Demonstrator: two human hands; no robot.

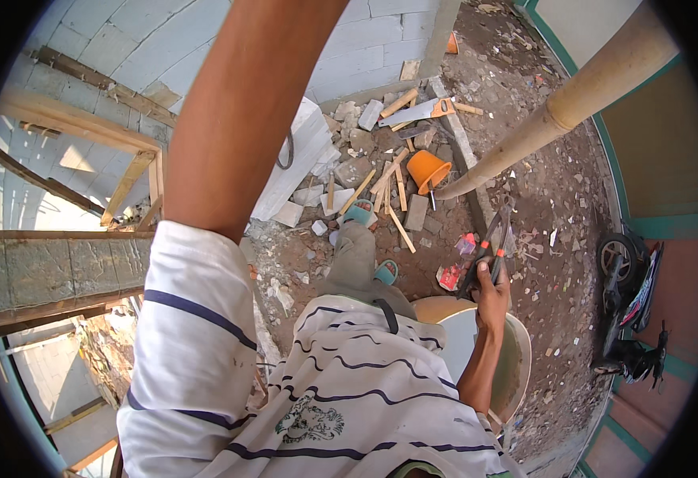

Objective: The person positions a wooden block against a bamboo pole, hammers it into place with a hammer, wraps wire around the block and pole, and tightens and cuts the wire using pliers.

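Note:
My left arm, its striped sleeve (194, 319) pushed up, stretches toward the top of the picture, and the hand lies beyond the upper edge. At the right of my body, my right hand (490, 296) is closed around a pair of pincers (499, 239) with grey metal arms and black and red grips. The jaws point away from me, above the dirt ground. Just below that hand and forearm stands a large pale tub or drum (518, 358), partly hidden by my shirt.
An orange bucket (427, 170) lies tipped among wood strips (382, 183), broken blocks and rubble. Beyond it is a handsaw (417, 111). A thick bamboo pole (556, 119) slants up at right. A motorbike (624, 311) stands far right. Wooden framing (70, 123) and block walls fill the left.

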